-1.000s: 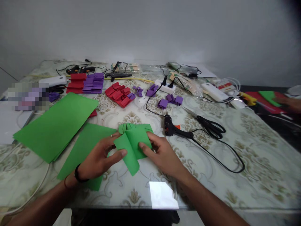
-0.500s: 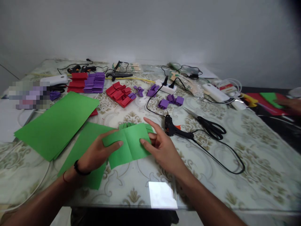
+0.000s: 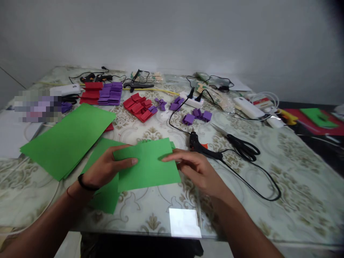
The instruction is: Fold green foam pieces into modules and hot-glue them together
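Note:
A green paper piece [image 3: 147, 165] lies spread flat on the patterned table in front of me. My left hand [image 3: 103, 168] grips its left edge, thumb on top and fingers under it. My right hand [image 3: 195, 168] rests on its right edge with the fingers stretched flat across the paper. Under the left hand lies another green sheet [image 3: 103, 195]. A bigger stack of green sheets [image 3: 67, 139] sits further left.
A black glue gun [image 3: 200, 147] with its cord and black scissors [image 3: 239, 147] lie just right of my hands. Folded red pieces [image 3: 138, 106] and purple pieces [image 3: 109, 94] sit behind. A power strip [image 3: 192, 101], cables and white devices crowd the far side.
The green piece, folded and held up a second ago, has been opened out and now lies flat. My right hand went from pinching it to pressing flat on it.

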